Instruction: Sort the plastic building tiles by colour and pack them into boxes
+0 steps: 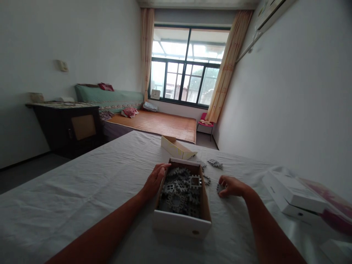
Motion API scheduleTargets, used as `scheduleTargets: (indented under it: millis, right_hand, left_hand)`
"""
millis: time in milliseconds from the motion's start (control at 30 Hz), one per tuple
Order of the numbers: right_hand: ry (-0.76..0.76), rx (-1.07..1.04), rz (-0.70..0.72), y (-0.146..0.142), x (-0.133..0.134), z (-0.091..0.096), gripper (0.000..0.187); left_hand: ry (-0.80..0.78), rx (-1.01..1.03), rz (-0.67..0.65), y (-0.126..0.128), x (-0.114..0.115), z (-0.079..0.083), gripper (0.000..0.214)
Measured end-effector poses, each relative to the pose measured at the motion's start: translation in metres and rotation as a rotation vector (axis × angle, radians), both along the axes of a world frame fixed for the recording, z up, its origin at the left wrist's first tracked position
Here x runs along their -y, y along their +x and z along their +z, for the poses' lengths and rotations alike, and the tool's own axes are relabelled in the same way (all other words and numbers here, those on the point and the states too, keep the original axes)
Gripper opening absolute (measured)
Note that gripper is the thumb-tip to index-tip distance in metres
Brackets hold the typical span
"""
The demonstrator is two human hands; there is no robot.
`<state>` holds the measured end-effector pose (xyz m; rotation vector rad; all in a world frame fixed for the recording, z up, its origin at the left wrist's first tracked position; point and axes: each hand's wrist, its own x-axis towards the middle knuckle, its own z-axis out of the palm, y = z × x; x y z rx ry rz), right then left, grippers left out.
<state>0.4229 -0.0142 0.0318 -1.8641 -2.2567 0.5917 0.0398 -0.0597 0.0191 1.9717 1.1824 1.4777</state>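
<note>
A white cardboard box [181,220] with no lid on it stands before me, holding many grey interlocking building pieces [176,201] with toothed edges, some with window-like openings. My left hand [157,178] grips the box's left wall, its fingertips at the rim. To the right of the box, my right hand [231,186] is low over the sheet, thumb and fingers pinched on a grey building piece [220,188], which the fingers partly cover. Another grey piece [215,163] lies beyond that hand, and a few more sit close along the box's right side.
Behind the box lies an open cardboard lid [176,147]. White boxes [295,194] and a pink package [337,220] are on the right of the white sheet [104,183]. Farther off are a bed [165,123], a dark cabinet [66,123] and a pink chair [205,123].
</note>
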Motion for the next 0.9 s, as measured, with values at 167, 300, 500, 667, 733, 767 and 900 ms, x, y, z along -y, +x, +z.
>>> scheduleTargets:
  millis: [167, 300, 500, 667, 733, 767, 900]
  right_hand:
    - [0.300, -0.218, 0.083, -0.042, -0.011, -0.017, 0.047]
    - [0.385, -0.128, 0.149, -0.062, -0.014, -0.027, 0.047]
    - [0.442, -0.434, 0.049, -0.069, 0.008, 0.025, 0.049]
    - [0.356, -0.593, 0.239, -0.094, 0.029, 0.065, 0.061]
    - [0.485, -0.577, 0.106, -0.093, 0.022, 0.064, 0.054]
    - [0.541, -0.551, 0.028, -0.090, 0.014, 0.061, 0.051]
    - [0.522, -0.157, -0.074, -0.075, -0.029, 0.041, 0.047]
  left_hand:
    - [0.006, -0.002, 0.004, 0.000, 0.001, 0.000, 0.041]
    - [0.007, 0.000, 0.004, 0.001, 0.002, 0.001, 0.041]
    - [-0.007, 0.004, 0.006, 0.002, 0.001, 0.001, 0.041]
    - [-0.008, 0.004, 0.004, 0.002, 0.002, 0.002, 0.041]
    - [-0.012, 0.002, 0.007, 0.002, 0.002, 0.002, 0.042]
    - [-0.013, 0.001, 0.007, 0.002, 0.002, 0.002, 0.042]
    - [0.000, 0.018, 0.000, 0.002, 0.001, 0.001, 0.041]
